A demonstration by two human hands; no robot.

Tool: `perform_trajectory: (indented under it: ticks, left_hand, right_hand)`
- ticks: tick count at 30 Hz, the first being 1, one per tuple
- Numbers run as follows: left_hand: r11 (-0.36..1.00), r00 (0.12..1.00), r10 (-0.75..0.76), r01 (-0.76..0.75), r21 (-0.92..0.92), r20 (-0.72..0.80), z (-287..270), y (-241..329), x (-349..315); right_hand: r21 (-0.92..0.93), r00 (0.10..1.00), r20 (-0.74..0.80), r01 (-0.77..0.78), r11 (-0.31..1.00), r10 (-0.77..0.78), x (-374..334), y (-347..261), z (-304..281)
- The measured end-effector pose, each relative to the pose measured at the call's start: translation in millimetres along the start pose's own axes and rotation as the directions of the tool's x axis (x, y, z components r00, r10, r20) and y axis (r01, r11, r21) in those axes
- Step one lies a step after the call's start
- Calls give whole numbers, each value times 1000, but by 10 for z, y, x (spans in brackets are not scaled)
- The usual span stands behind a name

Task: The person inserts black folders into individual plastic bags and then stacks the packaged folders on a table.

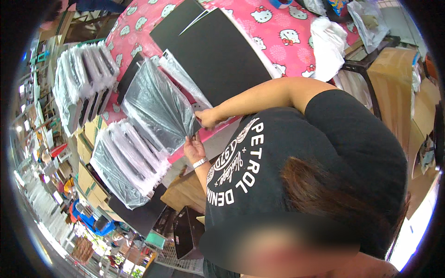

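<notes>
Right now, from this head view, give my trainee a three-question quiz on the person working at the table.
1. True or false: the tablecloth is plain blue.
2. What do the upper hand and the lower hand of the person in the black T-shirt grip? A: a clear plastic bag over a dark flat piece. B: a roll of tape. C: a cardboard box.
3. Which of those hands has a silver wristband at its wrist?

Key: 1 false, it is pink with cartoon cats. 2 A. 3 the lower hand.
</notes>
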State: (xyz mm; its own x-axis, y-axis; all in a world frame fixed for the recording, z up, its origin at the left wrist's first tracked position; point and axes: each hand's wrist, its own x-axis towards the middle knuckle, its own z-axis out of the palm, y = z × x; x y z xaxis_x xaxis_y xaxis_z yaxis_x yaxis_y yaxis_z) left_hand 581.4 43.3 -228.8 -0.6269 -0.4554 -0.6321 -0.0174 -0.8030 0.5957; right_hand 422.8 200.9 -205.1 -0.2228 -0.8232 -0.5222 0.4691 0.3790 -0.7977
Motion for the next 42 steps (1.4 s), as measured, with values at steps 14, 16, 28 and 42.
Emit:
perform_trajectory:
  ticks: [14,16,28,42]
  left_hand:
    - [860,752,363,-44,508,-550,726,-196,-394]
    - [765,689,482,-28,644,-542,1087,-197,-457]
    - [527,942,206,-334,782,264,2398,-794,-560]
    - [4,235,-537,-960,281,810,3626,-2750,25]
  right_hand:
    - [-219,-161,-916,-567,794,-367,-3310,1781,-2384]
    - [68,-466,-856,-530,845,-223,-3420,1930,-2635]
    - [42,-48,-999,-684,729,12,-3585,1678,-2897]
    - [304,-344,-908,-153,940,238,-3620,2251,-2475]
